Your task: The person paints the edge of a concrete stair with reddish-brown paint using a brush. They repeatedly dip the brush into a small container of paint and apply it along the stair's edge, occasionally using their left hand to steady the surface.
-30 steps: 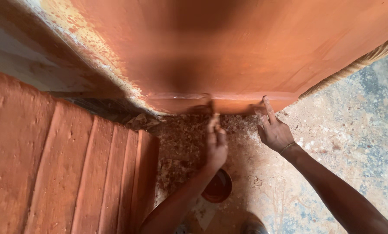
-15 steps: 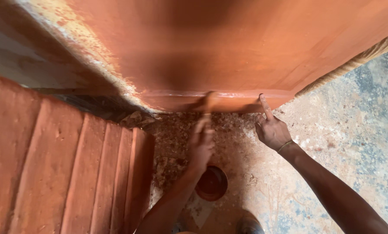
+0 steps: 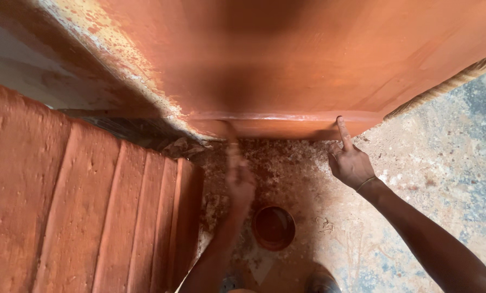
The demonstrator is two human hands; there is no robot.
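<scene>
Left hand (image 3: 240,182) grip blurred, cannot tell; now lower than half second ago, off wet ledge (image 3: 286,116) toward paint bowl (image 3: 273,228) on floor (image 3: 444,163). Right hand (image 3: 351,163) unchanged: forefinger out, touching ledge, nothing clamped. Looks like reload stroke.

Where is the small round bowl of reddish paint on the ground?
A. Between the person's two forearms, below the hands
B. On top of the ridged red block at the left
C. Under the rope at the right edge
A: the bowl sits on the speckled ground, between the blurred left hand and the right hand.
</scene>
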